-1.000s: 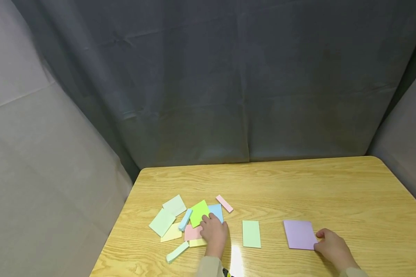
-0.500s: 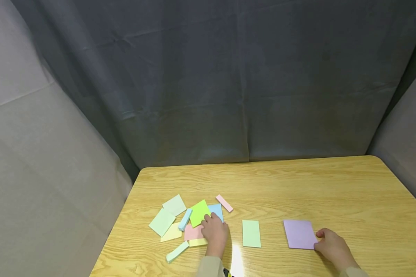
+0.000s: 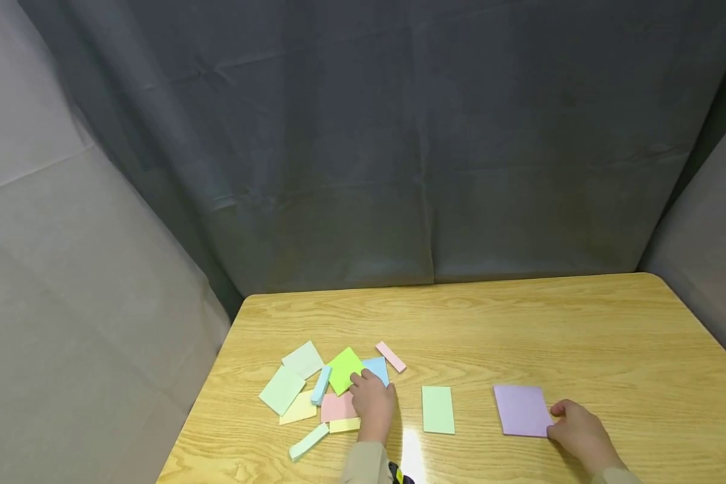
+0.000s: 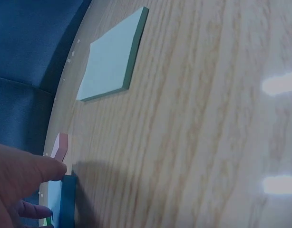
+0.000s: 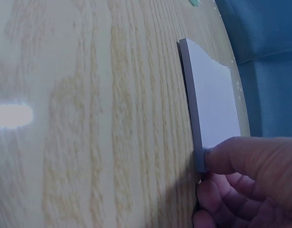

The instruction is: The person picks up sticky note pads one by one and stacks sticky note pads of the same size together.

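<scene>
Amid a cluster of sticky note pads, my left hand (image 3: 372,398) rests with spread fingers, fingertips at the edge of the lime-green pad (image 3: 343,370). Its thumb lies over the edge of the blue pad (image 4: 67,202) in the left wrist view; the hand partly hides the pink pad (image 3: 335,407). On the right, a large square purple sticky note pad (image 3: 520,410) lies flat on the table. My right hand (image 3: 577,430) pinches its near right corner, thumb (image 5: 219,157) against the edge and the other fingers curled beside it.
A pale green pad (image 3: 438,409) lies between the hands. Left of the left hand are more pale green pads (image 3: 282,390), a yellow one (image 3: 299,408), and narrow light-blue (image 3: 321,385) and mint (image 3: 308,441) strips. A pink strip (image 3: 390,356) lies behind. A grey curtain (image 3: 339,168) hangs beyond the table.
The lime-green pad has turned and slid slightly left under my left fingertips, which have shifted a little. My right hand and the purple pad stay put.
</scene>
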`<state>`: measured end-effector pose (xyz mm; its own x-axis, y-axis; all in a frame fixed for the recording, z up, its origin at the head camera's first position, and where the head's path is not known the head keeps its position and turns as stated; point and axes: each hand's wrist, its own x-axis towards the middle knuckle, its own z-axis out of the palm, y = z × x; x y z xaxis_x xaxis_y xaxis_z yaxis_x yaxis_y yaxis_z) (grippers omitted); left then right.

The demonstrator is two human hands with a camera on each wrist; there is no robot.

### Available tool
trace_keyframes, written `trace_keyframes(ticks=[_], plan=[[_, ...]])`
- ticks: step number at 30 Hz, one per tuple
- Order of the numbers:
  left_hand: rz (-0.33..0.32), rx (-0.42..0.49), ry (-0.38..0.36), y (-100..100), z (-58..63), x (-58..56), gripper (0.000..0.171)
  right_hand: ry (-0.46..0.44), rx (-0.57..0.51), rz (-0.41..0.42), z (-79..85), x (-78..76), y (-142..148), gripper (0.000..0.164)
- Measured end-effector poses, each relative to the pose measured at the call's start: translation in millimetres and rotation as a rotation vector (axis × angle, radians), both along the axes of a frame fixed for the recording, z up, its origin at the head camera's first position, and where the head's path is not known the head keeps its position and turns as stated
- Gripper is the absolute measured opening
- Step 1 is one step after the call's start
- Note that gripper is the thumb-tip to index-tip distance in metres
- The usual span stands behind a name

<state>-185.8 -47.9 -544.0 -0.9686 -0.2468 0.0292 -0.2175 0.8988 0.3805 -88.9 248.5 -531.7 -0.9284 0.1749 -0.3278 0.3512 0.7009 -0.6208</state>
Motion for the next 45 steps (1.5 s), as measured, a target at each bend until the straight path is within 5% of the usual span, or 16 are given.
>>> trace_keyframes(ticks=[10, 23, 30, 45], plan=[[-0.023, -0.07, -0.066, 1.5, 3.0, 0.5, 0.05, -0.003, 0.002, 0.003, 2.2, 0.2, -0.7, 0.039], [-0.102, -0.122, -0.112, 11.8, 9.4, 15.3, 0.059, 0.009, 0.01, 0.013, 0.3, -0.1, 0.0, 0.04], [-0.06, -0.007, -0.064, 8.2, 10.9, 14.4, 0.038, 0.008, 0.01, 0.013, -0.3, 1.1, -0.5, 0.039], [-0.05, 0.075, -0.111, 6.5, 7.6, 9.0, 0.058, -0.001, -0.003, 0.005, 0.6, -0.1, -0.4, 0.038]])
